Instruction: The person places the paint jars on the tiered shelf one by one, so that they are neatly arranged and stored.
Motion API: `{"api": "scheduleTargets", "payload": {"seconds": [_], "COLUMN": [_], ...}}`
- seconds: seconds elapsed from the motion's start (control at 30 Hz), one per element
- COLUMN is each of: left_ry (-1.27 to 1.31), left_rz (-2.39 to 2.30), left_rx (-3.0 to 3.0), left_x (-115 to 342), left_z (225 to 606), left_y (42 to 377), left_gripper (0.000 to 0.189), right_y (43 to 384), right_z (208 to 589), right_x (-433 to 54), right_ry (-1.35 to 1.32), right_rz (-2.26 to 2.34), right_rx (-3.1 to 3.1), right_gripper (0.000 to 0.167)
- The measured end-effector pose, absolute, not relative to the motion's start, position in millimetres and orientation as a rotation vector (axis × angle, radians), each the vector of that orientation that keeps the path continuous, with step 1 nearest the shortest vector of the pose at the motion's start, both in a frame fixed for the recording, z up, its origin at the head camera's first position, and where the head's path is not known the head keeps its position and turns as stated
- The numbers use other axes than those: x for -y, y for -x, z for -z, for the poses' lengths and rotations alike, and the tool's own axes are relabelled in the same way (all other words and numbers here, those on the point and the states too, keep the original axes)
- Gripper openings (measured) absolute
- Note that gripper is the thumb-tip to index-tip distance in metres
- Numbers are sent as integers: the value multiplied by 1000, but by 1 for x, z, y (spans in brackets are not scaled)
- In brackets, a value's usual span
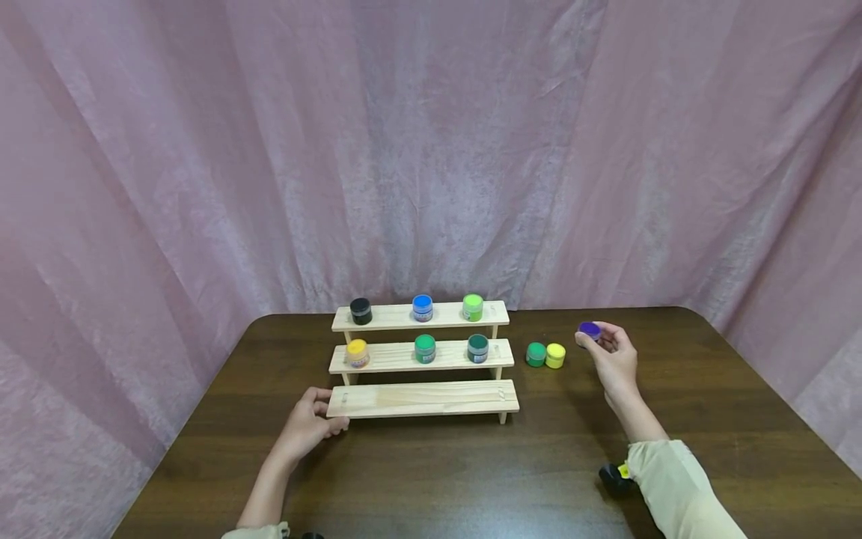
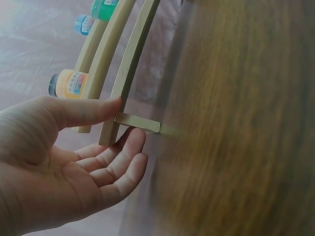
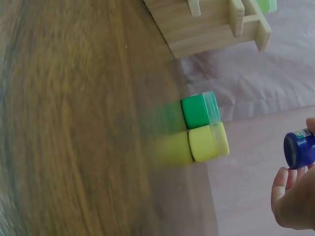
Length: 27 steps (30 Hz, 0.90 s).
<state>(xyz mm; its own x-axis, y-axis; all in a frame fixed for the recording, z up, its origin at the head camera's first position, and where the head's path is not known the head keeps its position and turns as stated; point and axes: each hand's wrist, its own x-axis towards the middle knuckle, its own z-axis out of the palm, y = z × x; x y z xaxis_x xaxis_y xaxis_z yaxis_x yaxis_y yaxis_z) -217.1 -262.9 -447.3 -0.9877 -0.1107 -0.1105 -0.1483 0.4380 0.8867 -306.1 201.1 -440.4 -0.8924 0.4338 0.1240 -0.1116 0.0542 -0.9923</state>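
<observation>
A three-tier wooden display rack (image 1: pixel 424 399) stands on the table. My left hand (image 1: pixel 310 425) grips the left end of its lowest shelf; in the left wrist view the thumb lies against the board (image 2: pixel 130 61) and the fingers curl by its short leg (image 2: pixel 140 122). Off to the rack's right, my right hand (image 1: pixel 616 364) pinches a small purple paint jar (image 1: pixel 590 331) between thumb and fingers, raised above the table. In the right wrist view this jar (image 3: pixel 299 149) shows its dark blue-purple base. Left of that hand, a green jar (image 1: pixel 536 354) and a yellow jar (image 1: pixel 555 355) stand side by side.
Black (image 1: pixel 361 311), blue (image 1: pixel 422 308) and light green (image 1: pixel 473 307) jars sit along the top shelf. The middle shelf bears yellow-orange (image 1: pixel 358 352), green (image 1: pixel 425 348) and dark teal (image 1: pixel 477 348) ones. A pink curtain (image 1: pixel 431 150) hangs behind the brown table (image 1: pixel 431 479).
</observation>
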Motion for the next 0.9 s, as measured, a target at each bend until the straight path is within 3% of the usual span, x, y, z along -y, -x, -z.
{"api": "scheduleTargets", "payload": {"seconds": [0.9], "left_ry": [225], "left_rz": [-1615], "left_rx": [-2647], "left_x": [262], "left_z": [447], "left_y": [217], "left_gripper": [56], "right_y": [296], "right_z": [429], "right_x": [-183], "right_ry": [206], "right_rz": [-1838], "right_rx": [2018], "right_gripper": [37]}}
